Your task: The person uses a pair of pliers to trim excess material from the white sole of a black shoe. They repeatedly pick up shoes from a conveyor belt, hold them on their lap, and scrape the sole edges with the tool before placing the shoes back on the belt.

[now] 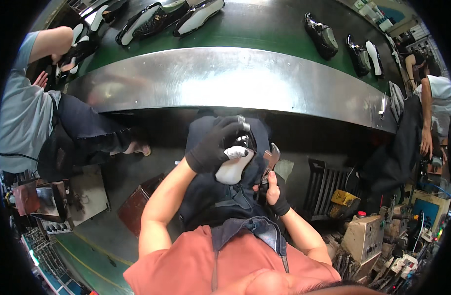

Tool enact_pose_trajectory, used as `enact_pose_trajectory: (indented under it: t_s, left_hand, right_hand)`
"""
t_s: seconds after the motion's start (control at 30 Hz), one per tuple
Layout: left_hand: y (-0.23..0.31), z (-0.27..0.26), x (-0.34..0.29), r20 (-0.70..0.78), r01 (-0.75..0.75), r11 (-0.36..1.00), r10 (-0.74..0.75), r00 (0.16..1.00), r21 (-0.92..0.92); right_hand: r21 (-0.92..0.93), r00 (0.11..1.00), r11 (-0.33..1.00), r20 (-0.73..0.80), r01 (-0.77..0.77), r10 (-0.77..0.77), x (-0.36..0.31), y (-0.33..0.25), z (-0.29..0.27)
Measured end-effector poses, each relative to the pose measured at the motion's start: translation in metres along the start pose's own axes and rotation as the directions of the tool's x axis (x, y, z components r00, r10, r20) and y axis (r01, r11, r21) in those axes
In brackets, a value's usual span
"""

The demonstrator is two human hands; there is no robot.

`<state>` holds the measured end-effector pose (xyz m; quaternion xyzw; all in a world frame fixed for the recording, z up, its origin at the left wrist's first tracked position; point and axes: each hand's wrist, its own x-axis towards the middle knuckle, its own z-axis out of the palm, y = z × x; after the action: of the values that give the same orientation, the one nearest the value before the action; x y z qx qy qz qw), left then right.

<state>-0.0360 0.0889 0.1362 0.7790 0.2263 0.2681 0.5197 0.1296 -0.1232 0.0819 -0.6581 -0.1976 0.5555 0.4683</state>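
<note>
A glossy black shoe upper with a white sole-side bottom point(230, 171) lies across my lap. My left hand point(213, 146), in a black glove with pale wrapping on some fingertips, curls over its far end and grips it. Just right of the shoe, my right hand point(273, 191) is closed around a hammer point(273, 156), its curved metal head pointing away from me. That hand wears a dark glove too, but its thumb is bare. The hammer's handle is mostly hidden by my fingers, and the head is apart from the shoe.
Ahead runs a green conveyor belt point(264, 37) behind a shiny metal edge point(196, 78). Black shoes point(321, 37) with white bottoms rest on it. One person point(28, 115) sits at the left, another point(439, 96) at the right. A dark crate point(328, 184) and machinery point(365, 236) stand at my right.
</note>
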Motion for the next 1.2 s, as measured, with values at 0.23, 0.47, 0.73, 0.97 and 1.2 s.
enact_pose_trajectory:
  t_s: [0.23, 0.47, 0.73, 0.97, 1.2]
  left_hand:
    - [-0.003, -0.004, 0.009, 0.107, -0.251, 0.928, 0.23, 0.967, 0.274]
    - [0.003, -0.014, 0.038, 0.309, -0.153, 0.905, 0.025, 0.951, 0.396]
    - [-0.045, 0.013, 0.02, 0.115, 0.186, 0.699, -0.148, 0.982, -0.69]
    - [-0.044, 0.022, 0.009, -0.081, 0.101, 0.771, -0.194, 0.978, -0.628]
    - [-0.038, 0.021, 0.003, -0.17, 0.096, 0.86, -0.207, 0.963, -0.502]
  right_hand:
    - [-0.095, 0.999, 0.995, 0.038, 0.009, -0.005, -0.034, -0.018, 0.001]
    - [-0.371, 0.953, 0.916, 0.302, 0.15, -0.033, -0.043, -0.066, 0.022]
    - [0.2, 0.861, 0.913, 0.45, -0.355, 0.236, 0.007, -0.076, 0.034]
    - [0.119, 0.855, 0.934, 0.454, -0.337, 0.251, 0.001, -0.088, 0.016]
    - [-0.065, 0.762, 0.973, 0.612, -0.22, 0.213, 0.032, -0.089, 0.008]
